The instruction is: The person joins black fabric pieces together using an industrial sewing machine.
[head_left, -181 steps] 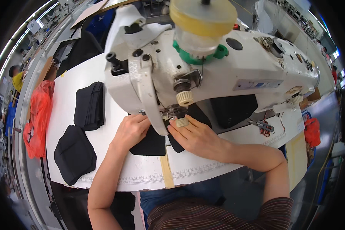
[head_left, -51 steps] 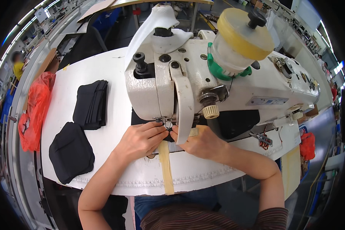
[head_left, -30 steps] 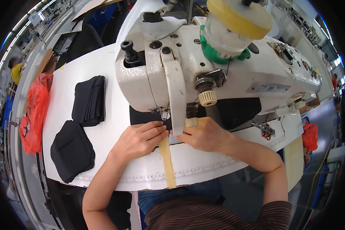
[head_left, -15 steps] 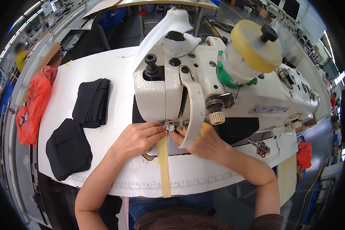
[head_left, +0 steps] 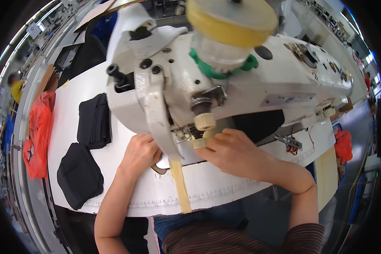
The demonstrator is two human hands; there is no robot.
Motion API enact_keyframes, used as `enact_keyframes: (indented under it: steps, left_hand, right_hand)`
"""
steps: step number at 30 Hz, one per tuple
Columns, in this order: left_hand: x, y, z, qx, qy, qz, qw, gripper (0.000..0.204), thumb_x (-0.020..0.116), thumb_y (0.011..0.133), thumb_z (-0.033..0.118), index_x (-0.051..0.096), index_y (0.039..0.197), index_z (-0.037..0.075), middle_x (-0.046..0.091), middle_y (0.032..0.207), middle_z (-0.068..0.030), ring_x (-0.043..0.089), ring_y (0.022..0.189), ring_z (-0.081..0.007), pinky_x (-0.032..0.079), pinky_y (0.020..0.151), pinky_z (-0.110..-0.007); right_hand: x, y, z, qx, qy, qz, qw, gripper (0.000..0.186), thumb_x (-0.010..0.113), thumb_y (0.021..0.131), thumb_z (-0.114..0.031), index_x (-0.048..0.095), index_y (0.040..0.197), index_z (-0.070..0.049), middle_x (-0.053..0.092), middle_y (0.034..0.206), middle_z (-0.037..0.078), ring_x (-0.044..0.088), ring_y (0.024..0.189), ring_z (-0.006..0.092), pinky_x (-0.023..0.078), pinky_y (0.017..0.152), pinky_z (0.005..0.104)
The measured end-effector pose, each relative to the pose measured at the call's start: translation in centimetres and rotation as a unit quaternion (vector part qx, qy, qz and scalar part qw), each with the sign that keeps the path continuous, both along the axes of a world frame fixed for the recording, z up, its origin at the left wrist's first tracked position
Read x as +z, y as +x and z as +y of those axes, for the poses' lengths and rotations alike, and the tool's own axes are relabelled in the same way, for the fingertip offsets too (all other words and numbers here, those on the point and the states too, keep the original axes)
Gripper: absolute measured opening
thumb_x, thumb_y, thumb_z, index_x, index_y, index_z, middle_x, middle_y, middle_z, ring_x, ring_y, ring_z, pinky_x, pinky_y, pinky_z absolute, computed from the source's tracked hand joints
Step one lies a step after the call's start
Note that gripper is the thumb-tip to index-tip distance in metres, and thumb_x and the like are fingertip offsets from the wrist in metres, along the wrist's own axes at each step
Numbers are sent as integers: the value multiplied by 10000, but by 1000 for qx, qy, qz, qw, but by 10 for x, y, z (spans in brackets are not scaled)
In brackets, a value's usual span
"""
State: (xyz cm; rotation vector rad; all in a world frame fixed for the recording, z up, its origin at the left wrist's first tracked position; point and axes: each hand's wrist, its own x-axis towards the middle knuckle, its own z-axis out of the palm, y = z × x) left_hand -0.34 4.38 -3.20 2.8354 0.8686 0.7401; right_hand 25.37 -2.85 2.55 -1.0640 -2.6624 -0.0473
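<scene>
A white sewing machine (head_left: 237, 91) stands over the white tabletop. My left hand (head_left: 140, 153) is left of its needle area, fingers curled inward and partly hidden by the curved white lever (head_left: 161, 122). Right of the needle area, my right hand (head_left: 233, 150) has its fingers bent together, with the thumb side toward the machine's ridged cream knob (head_left: 205, 121). What either hand holds, if anything, I cannot make out. Black fabric (head_left: 260, 125) lies under the machine's arm. A yellow tape strip (head_left: 180, 186) runs from the needle area to the table's front edge.
Two stacks of black fabric pieces, a folded stack (head_left: 93, 120) and a rounded stack (head_left: 80, 175), lie at left. Beyond them hangs a red plastic bag (head_left: 40, 131). Thread snips (head_left: 288, 143) lie at right. A yellow-lidded container (head_left: 230, 25) tops the machine.
The view has shifted, so the machine looks nearer and further left. My hands have drawn apart from the presser foot, and the right one now shows in front of the machine.
</scene>
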Motion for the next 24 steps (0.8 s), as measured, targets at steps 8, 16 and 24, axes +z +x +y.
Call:
enact_keyframes:
  steps: [8,16,24]
  left_hand:
    - [3,2,0,27,3,-22,999,140,657,720,-43,642,839,30,619,728,-112,595,573,-301,458,489,-377]
    - [-49,-55,58,230,9,-55,972,145,651,771,40,635,907,-9,653,862,-180,628,821,-346,483,728,-391]
    - [-9,28,71,138,-80,-404,901,166,660,786,42,623,934,-25,655,860,-187,637,819,-345,487,727,-397]
  right_hand:
    - [32,102,-12,-140,-80,109,981,272,662,796,-90,675,1066,-56,644,1177,105,611,1091,253,506,916,360]
    - [16,140,-7,-132,-106,133,977,298,716,790,-226,713,1027,-44,671,1127,113,616,1093,269,513,902,360]
    - [15,138,-3,-126,-109,162,973,289,727,787,-244,721,996,-44,688,1075,132,667,924,300,526,803,362]
